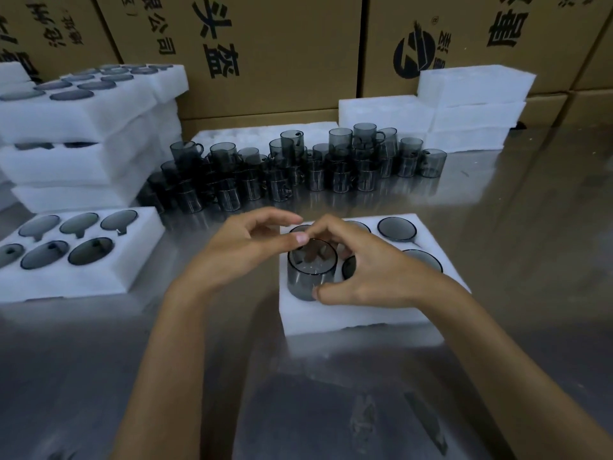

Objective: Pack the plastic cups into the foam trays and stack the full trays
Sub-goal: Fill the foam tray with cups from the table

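**Smoky cup at the front-left pocket**

Your right hand (pixel 360 277) grips a translucent grey cup (pixel 310 273), upright and round-rimmed, standing partly out of the front-left pocket of the white foam tray (pixel 348 315). Your left hand (pixel 245 249) pinches its far rim. Behind the tray stand loose cups (pixel 298 167); left of it lies a full tray (pixel 76 277)

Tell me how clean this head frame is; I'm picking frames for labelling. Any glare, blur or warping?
Head view: dim, bluish light; the steel table mirrors the loose cups and shows soft glare. Wide-angle warp bends the cartons and the stacked trays outward at the edges. The hands and the held cup are fairly sharp; the bottom of the frame is smeared.
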Demonstrator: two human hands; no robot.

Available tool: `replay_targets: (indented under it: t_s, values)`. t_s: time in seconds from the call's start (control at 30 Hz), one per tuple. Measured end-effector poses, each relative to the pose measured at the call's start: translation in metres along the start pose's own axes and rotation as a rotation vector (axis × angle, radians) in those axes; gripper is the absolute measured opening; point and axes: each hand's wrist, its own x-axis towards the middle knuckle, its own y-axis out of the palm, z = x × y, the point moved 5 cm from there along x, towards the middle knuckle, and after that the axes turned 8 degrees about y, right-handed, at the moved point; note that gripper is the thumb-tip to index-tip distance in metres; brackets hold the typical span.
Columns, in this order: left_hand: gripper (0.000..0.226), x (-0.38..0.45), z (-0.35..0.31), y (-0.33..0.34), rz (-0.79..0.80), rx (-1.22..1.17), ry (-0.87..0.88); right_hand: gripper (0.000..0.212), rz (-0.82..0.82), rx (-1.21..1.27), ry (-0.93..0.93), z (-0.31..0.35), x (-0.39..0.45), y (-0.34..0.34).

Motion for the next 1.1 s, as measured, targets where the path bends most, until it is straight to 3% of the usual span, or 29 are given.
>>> replay_targets:
  t_s: [0.1, 0.3, 0.5, 0.67, 0.73, 0.8, 0.93, 1.1]
  values:
    - [0.052, 0.000, 0.010, -0.003, 0.016, 0.058, -0.081, 0.053, -0.006, -0.044, 0.028, -0.003, 0.000, 0.003]
    - [0.091, -0.003, 0.025, 0.004, 0.094, -0.072, -0.227, 0.056, 0.011, -0.169, 0.004, -0.006, -0.001, -0.004]
    - [0.108, -0.010, 0.031, 0.005, 0.222, -0.132, -0.295, 0.064, -0.012, -0.249, 0.006, -0.009, 0.000, 0.000]
    - [0.132, -0.011, 0.032, 0.004, 0.220, -0.141, -0.322, 0.041, -0.171, -0.241, -0.004, -0.009, 0.004, -0.002]
    - [0.128, -0.010, 0.034, 0.005, 0.240, -0.146, -0.332, 0.039, -0.235, -0.391, 0.021, -0.011, 0.005, -0.004]
    - [0.112, -0.009, 0.036, 0.008, 0.312, -0.122, -0.323, 0.051, -0.256, -0.480, 0.066, -0.015, 0.005, -0.008]
    - [0.099, -0.009, 0.039, 0.010, 0.356, -0.049, -0.355, 0.073, -0.167, -0.478, 0.182, -0.023, 0.009, -0.006]
    - [0.080, -0.006, 0.043, 0.013, 0.332, -0.031, -0.391, 0.077, -0.140, -0.543, 0.231, -0.028, 0.014, -0.002]
